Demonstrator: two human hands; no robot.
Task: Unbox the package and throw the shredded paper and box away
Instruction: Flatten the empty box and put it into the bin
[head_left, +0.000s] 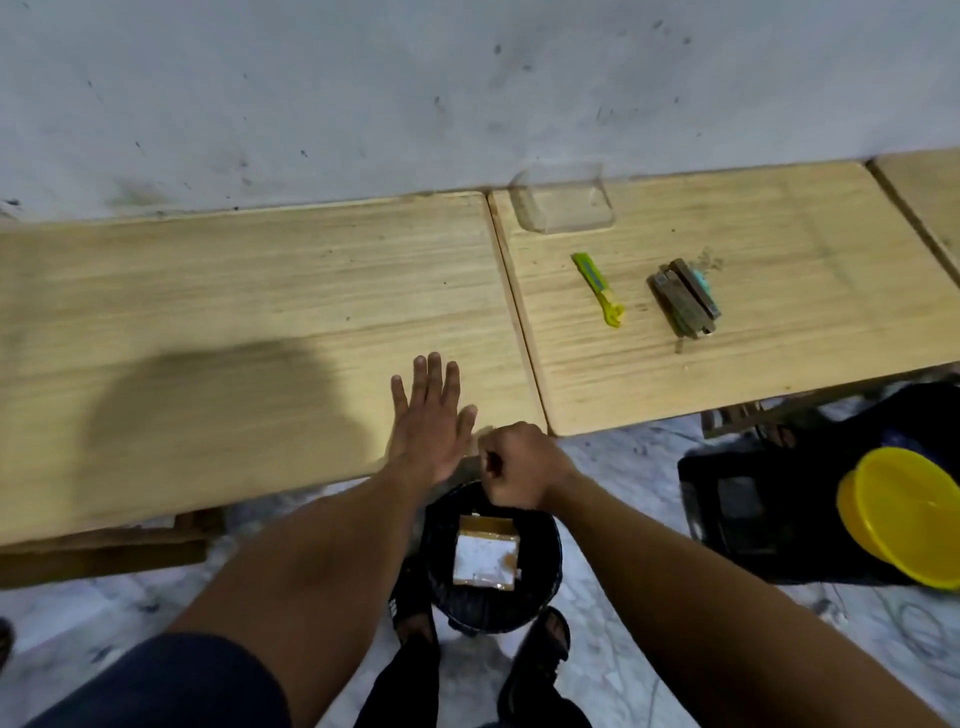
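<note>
Two hands at the table edge, bin straight below

Both hands work the near edge of the wooden table (249, 312): the left hand (428, 421) lies flat, fingers straight and slightly spread, palm down on the wood, while the right hand (519, 465) sits just beside it, curled into a fist off the edge; whether it grips any shredded paper I cannot tell. Directly under that fist stands the black bin (545, 561) on the floor, with the flattened box (485, 558) already lying inside, so the right hand is the nearer one and the drop is straight down. No loose shreds show on the table. Well apart to the right lie a yellow cutter (597, 288), long axis running away from the person, and a small unpacked item (684, 299).
</note>
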